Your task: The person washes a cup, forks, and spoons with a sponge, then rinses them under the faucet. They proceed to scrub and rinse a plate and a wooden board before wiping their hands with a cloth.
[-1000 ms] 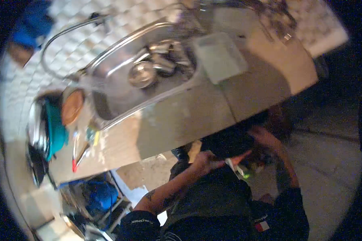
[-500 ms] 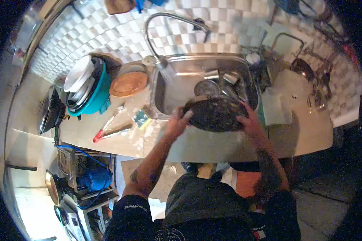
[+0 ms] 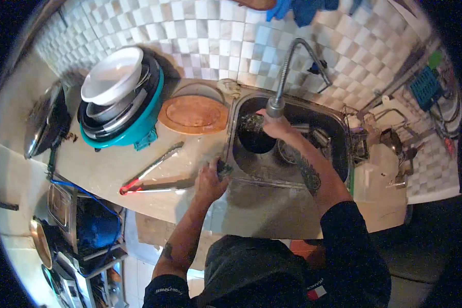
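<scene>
My right hand [image 3: 278,126] grips the rim of a dark oval plate [image 3: 257,139], which is tilted down inside the left part of the metal sink [image 3: 262,177]. The spray head of the faucet [image 3: 275,107] hangs right over that hand. My left hand [image 3: 210,180] is over the counter just left of the sink, its fingers closed around a dark green sponge [image 3: 223,168]. Red-ended metal tongs [image 3: 151,169] lie spread beside it. Metal cups [image 3: 321,137] and a round strainer-like piece [image 3: 287,151] sit in the sink, partly behind my right forearm.
Left on the counter stands a teal basin [image 3: 120,137] stacked with bowls, a white bowl [image 3: 113,77] on top. A brown oval wooden board [image 3: 194,115] lies between basin and sink. Right of the sink are a wire rack [image 3: 360,146] and utensils [image 3: 400,172].
The dark plate, held in both hands over the sink's front edge, is now in the sink's left part in my right hand alone. My left hand has moved onto the sponge. The view has shifted left.
</scene>
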Demonstrator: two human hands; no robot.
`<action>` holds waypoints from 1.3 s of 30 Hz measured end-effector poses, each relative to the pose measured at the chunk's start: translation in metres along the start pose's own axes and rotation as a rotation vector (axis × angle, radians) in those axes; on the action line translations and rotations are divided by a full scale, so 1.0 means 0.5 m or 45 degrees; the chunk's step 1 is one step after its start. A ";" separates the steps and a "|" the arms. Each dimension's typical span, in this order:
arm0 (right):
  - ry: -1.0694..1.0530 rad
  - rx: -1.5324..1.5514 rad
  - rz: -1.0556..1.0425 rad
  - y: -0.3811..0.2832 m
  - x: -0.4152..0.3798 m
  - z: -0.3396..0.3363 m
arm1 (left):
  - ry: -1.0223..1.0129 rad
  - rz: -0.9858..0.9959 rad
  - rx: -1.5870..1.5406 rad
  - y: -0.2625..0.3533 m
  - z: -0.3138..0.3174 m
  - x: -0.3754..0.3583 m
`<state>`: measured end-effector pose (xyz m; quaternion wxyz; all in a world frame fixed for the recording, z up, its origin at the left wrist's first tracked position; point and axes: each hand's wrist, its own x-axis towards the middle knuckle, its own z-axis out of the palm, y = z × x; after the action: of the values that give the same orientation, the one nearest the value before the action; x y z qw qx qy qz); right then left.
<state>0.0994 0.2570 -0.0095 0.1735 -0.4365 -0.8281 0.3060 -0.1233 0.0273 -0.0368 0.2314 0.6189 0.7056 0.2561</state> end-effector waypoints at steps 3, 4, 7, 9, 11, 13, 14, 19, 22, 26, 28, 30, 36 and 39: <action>-0.162 -0.373 0.196 -0.039 0.010 -0.026 | 0.147 0.063 -0.446 0.026 0.002 0.029; -0.154 -0.440 0.160 -0.029 0.015 -0.023 | 0.104 0.014 -0.483 0.036 0.009 0.036; -0.112 -0.629 0.037 -0.022 0.016 -0.017 | -0.018 -0.102 -0.732 0.064 0.031 0.050; -0.036 -0.652 -0.046 -0.037 -0.004 -0.001 | -0.077 -0.156 -1.091 0.076 0.050 0.054; 0.096 -0.498 -0.081 -0.049 -0.020 0.017 | -0.112 -0.346 -1.307 0.096 0.050 0.051; 0.081 -0.308 0.022 -0.084 -0.037 0.017 | -0.071 -0.431 -1.465 0.120 0.061 0.054; -0.012 -0.238 0.131 -0.118 -0.050 0.001 | -0.015 -0.419 -1.513 0.125 0.081 0.060; -0.072 -0.201 0.123 -0.013 -0.040 0.021 | 0.169 -0.347 -1.344 0.103 0.172 0.091; 0.167 -0.143 -0.205 0.015 -0.042 0.009 | 0.079 -0.435 -1.268 0.123 0.127 0.090; -0.177 0.101 0.260 0.016 -0.085 -0.032 | 0.287 -0.393 -1.443 0.114 0.152 0.089; -0.157 0.566 0.533 0.062 -0.112 -0.048 | 0.291 -0.381 -1.299 0.146 0.136 0.091; 0.165 1.002 0.582 0.131 -0.168 -0.006 | 0.400 -0.256 -0.976 0.164 0.162 0.107; 0.572 0.892 0.539 0.133 -0.261 0.044 | 0.223 0.744 -0.333 0.275 0.247 0.115; 0.634 1.451 0.681 0.068 -0.313 -0.005 | 0.207 0.790 -0.675 0.316 0.274 0.162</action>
<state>0.2092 0.1428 -0.0331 0.4804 -0.5242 -0.3360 0.6177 0.0741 0.1339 -0.0394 0.2381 0.6988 0.4112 0.5347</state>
